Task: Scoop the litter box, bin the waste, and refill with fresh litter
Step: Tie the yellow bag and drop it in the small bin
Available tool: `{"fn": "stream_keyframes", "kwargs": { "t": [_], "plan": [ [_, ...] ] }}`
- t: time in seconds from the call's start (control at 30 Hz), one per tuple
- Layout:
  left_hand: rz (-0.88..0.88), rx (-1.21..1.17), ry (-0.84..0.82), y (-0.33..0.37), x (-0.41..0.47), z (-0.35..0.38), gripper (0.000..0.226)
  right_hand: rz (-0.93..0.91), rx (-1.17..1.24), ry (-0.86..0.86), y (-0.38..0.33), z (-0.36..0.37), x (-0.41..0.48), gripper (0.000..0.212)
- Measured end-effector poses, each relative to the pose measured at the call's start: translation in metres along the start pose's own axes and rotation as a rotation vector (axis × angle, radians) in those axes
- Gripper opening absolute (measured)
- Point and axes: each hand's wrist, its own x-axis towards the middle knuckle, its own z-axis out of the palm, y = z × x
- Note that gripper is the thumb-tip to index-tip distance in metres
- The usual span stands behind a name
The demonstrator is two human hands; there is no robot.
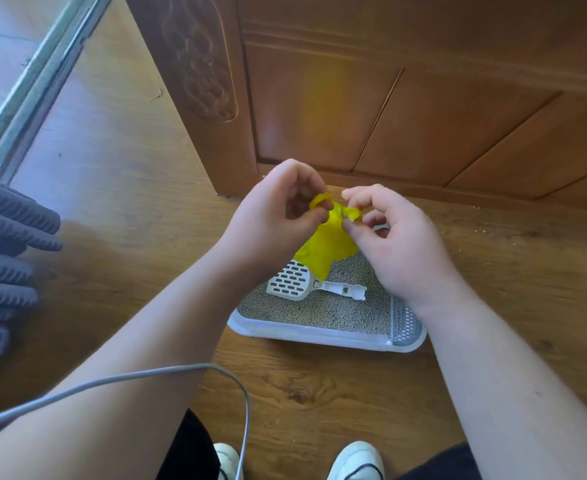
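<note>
Litter box sitting on the wooden floor at lower centre of the frame, yellow bag hanging above it.
At centre frame the left hand is clamping its grip on a looped end of the bag, while the right hand is pinching the other twisted end in its grip. Grey litter is filling the box, and a white slotted scoop is lying on top of it. A grey cable is curving across the lower left.
</note>
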Motion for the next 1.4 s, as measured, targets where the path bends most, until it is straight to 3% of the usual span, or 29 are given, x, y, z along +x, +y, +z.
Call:
{"fn": "stream_keyframes", "kwargs": {
  "t": [0.17,0.3,0.4,0.5,0.63,0.7,0.87,0.97,1.13,1.23,1.4],
  "plan": [
    [-0.003,0.019,-0.003,-0.001,0.000,0.000,0.017,0.067,0.218,-0.068,0.002,0.007,0.003,0.023],
    [0.001,0.052,-0.008,0.001,0.002,0.002,0.016,0.043,0.104,0.025,0.004,0.013,0.004,0.025],
    [-0.003,0.042,-0.016,0.002,0.005,0.001,0.021,0.088,0.150,0.048,0.005,0.013,0.006,0.028],
    [-0.046,-0.008,-0.007,-0.001,0.011,-0.002,0.032,0.124,0.042,0.015,0.006,0.007,0.011,0.020],
    [-0.192,0.257,0.035,-0.006,0.014,-0.002,0.027,0.084,-0.164,0.004,-0.007,-0.003,0.015,0.011],
    [-0.300,0.275,0.042,0.001,0.008,-0.003,0.024,0.043,-0.221,-0.003,-0.026,-0.009,0.011,0.008],
    [-0.531,0.021,0.175,0.055,-0.014,-0.021,0.026,-0.077,-0.271,0.023,-0.102,-0.040,-0.007,0.012],
    [-0.701,-0.208,0.316,0.095,-0.031,-0.040,0.029,-0.015,-0.167,0.049,-0.158,-0.073,-0.023,0.011],
    [-1.017,-0.675,0.408,0.188,-0.057,-0.069,0.034,0.061,-0.067,-0.024,-0.281,-0.141,-0.046,0.010],
    [-1.162,-0.886,0.348,0.248,-0.082,-0.079,0.041,0.119,-0.011,-0.059,-0.354,-0.182,-0.053,0.008],
    [-1.180,-1.013,0.157,0.355,-0.107,-0.085,0.044,0.092,0.043,-0.044,-0.472,-0.255,-0.080,0.009]
  ]
}}
